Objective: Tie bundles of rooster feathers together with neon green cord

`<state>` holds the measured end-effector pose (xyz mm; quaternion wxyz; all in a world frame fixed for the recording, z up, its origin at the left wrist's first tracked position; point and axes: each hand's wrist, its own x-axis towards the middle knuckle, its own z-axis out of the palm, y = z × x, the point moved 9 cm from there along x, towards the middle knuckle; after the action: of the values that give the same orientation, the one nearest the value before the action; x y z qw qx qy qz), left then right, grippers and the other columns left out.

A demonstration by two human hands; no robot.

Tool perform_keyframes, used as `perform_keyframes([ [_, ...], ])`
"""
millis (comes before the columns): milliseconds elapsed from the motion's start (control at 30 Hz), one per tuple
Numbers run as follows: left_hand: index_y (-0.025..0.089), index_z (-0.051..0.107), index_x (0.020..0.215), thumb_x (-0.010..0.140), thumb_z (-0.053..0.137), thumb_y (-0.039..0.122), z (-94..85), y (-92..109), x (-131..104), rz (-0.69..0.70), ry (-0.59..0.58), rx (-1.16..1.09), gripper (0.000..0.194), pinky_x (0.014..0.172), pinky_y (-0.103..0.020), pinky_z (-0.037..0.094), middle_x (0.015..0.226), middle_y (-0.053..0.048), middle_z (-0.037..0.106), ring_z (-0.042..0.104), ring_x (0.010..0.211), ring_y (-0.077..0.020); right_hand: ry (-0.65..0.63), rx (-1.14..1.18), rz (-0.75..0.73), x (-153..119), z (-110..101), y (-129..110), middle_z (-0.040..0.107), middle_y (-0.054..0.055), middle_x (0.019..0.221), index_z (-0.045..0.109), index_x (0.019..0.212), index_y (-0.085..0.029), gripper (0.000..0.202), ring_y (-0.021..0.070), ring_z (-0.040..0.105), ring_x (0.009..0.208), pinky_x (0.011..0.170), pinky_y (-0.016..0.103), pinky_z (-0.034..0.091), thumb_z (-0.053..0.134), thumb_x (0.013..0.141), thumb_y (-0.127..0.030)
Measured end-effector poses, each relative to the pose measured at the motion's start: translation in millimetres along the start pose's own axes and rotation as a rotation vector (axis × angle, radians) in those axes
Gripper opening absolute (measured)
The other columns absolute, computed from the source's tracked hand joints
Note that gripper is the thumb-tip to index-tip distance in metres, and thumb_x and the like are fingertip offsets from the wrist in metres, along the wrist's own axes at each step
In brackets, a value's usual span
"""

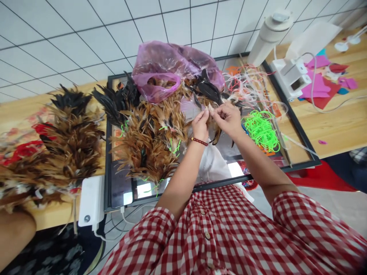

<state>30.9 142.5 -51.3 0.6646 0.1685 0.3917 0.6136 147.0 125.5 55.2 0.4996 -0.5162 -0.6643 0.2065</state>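
Above the glass-topped frame, my left hand (200,125) and my right hand (230,119) meet fingertip to fingertip in a pinch. Between them are the pale quill ends of some feathers (217,135), whose brown and dark tips hang below my fingers. How many feathers there are, I cannot make out. Left of my left hand lies a large heap of brown feather bunches (149,141), some with bright green ties. Behind my hands, a pink plastic bag (177,63) rests over more feathers. A tangle of green cord (262,130) lies right of my right hand.
White and red strips (246,86) lie behind the green cord. At the back right stand a white bottle (269,36) and a white power strip (291,78). More feather bunches (74,141) and a white power bank (91,200) are at the left, near another person's arm (14,236).
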Motion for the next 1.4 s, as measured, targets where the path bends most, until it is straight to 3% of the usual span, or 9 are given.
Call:
perform_keyframes([
  [233, 0.016, 0.078, 0.085, 0.079, 0.086, 0.037, 4.9, 3, -1, -0.005, -0.065, 0.012, 0.024, 0.099, -0.034, 0.056, 0.093, -0.005, 0.079, 0.075, 0.103, -0.0182, -0.117, -0.053, -0.024, 0, 10, 7, 0.061, 0.003, 0.072, 0.067, 0.066, -0.024, 0.034, 0.0168, 0.053, 0.068, 0.070, 0.034, 0.046, 0.070, 0.086, -0.051],
  [367, 0.017, 0.076, 0.079, 0.077, 0.088, 0.039, 4.6, 3, 2, 0.022, -0.070, 0.037, 0.025, 0.090, -0.029, 0.057, 0.085, -0.002, 0.077, 0.074, 0.087, -0.0133, -0.138, -0.054, 0.023, -2, 7, 15, 0.060, 0.002, 0.070, 0.069, 0.069, -0.023, 0.034, 0.0161, 0.052, 0.066, 0.070, 0.034, 0.046, 0.075, 0.082, -0.054],
  [467, 0.018, 0.075, 0.075, 0.075, 0.089, 0.040, 5.8, 6, 1, 0.082, -0.080, 0.073, 0.025, 0.081, -0.024, 0.055, 0.077, 0.001, 0.075, 0.069, 0.075, -0.0093, -0.053, -0.003, 0.051, -2, -5, 16, 0.062, 0.001, 0.072, 0.074, 0.079, -0.024, 0.034, 0.0163, 0.052, 0.066, 0.069, 0.034, 0.047, 0.075, 0.083, -0.058],
  [600, 0.019, 0.073, 0.070, 0.077, 0.087, 0.039, 18.0, 11, -8, 0.130, -0.181, 0.202, 0.025, 0.069, -0.021, 0.050, 0.060, 0.005, 0.064, 0.058, 0.060, -0.0070, -0.041, 0.038, -0.049, 4, -19, 11, 0.068, 0.004, 0.082, 0.077, 0.085, -0.027, 0.032, 0.0207, 0.061, 0.080, 0.080, 0.039, 0.052, 0.068, 0.090, -0.057],
  [767, 0.018, 0.070, 0.072, 0.079, 0.085, 0.039, 16.2, 14, -9, 0.061, -0.132, 0.146, 0.027, 0.062, -0.022, 0.046, 0.053, 0.007, 0.056, 0.054, 0.053, -0.0064, 0.118, -0.254, -0.019, 40, -65, 47, 0.065, 0.006, 0.090, 0.075, 0.087, -0.026, 0.020, 0.0250, 0.062, 0.093, 0.090, 0.046, 0.051, 0.065, 0.094, -0.042],
  [967, 0.017, 0.067, 0.072, 0.080, 0.085, 0.039, 15.3, 15, -6, 0.054, -0.083, 0.109, 0.029, 0.062, -0.021, 0.046, 0.054, 0.007, 0.055, 0.055, 0.053, -0.0057, -0.111, -0.523, -0.076, 73, -49, 76, 0.068, 0.009, 0.096, 0.073, 0.082, -0.021, 0.010, 0.0265, 0.060, 0.099, 0.097, 0.050, 0.044, 0.066, 0.086, -0.015],
  [1067, 0.018, 0.067, 0.072, 0.080, 0.084, 0.041, 14.8, 14, -7, 0.045, -0.075, 0.102, 0.030, 0.060, -0.021, 0.044, 0.054, 0.007, 0.055, 0.055, 0.052, -0.0055, -0.091, -0.551, -0.046, 72, -56, 76, 0.069, 0.010, 0.095, 0.068, 0.073, -0.019, 0.010, 0.0287, 0.061, 0.100, 0.100, 0.053, 0.043, 0.068, 0.081, -0.013],
  [1233, 0.018, 0.064, 0.072, 0.080, 0.084, 0.043, 12.5, 15, -4, 0.016, -0.061, 0.038, 0.032, 0.060, -0.020, 0.046, 0.056, 0.006, 0.056, 0.056, 0.055, -0.0059, 0.120, -0.175, 0.053, 50, -74, 62, 0.068, 0.004, 0.082, 0.065, 0.076, -0.023, 0.013, 0.0220, 0.062, 0.082, 0.086, 0.044, 0.053, 0.071, 0.084, -0.032],
  [1400, 0.017, 0.067, 0.076, 0.081, 0.084, 0.038, 7.4, 11, 1, -0.031, -0.021, -0.002, 0.027, 0.073, -0.023, 0.052, 0.067, 0.003, 0.066, 0.064, 0.065, -0.0073, -0.029, 0.409, 0.281, 17, -11, 56, 0.065, -0.003, 0.069, 0.064, 0.082, -0.023, 0.034, 0.0129, 0.058, 0.061, 0.061, 0.029, 0.051, 0.085, 0.071, -0.047],
])
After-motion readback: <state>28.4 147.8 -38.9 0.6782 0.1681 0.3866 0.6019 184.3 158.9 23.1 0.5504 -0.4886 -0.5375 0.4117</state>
